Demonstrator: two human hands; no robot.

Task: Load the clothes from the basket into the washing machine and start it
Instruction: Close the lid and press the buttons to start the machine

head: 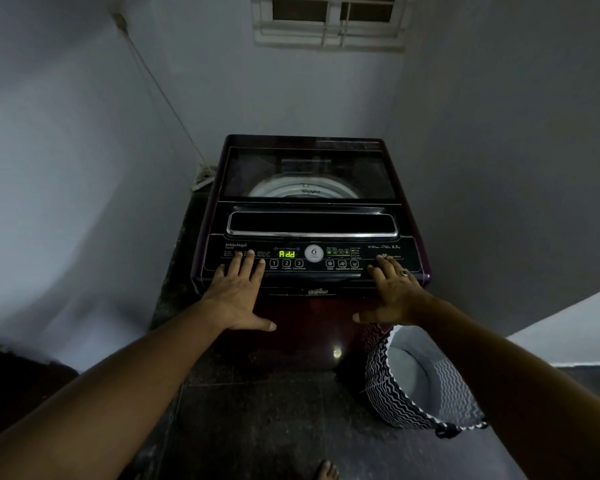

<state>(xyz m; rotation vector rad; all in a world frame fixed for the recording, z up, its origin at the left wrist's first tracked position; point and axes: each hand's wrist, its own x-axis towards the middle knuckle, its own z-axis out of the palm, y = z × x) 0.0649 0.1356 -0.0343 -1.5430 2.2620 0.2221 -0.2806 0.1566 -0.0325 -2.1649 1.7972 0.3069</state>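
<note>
barred window (329,20), wall cable (160,88), power strip (204,181)

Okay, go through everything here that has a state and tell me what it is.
Washing machine lid: closed.
Display: lit, reads Add.
Basket: on the floor, no clothes visible inside.
Left hand: open, fingers resting on the control panel.
Right hand: open, fingers resting on the control panel.

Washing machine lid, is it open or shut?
Shut: the glass lid lies flat, with the drum rim visible through it.
</note>
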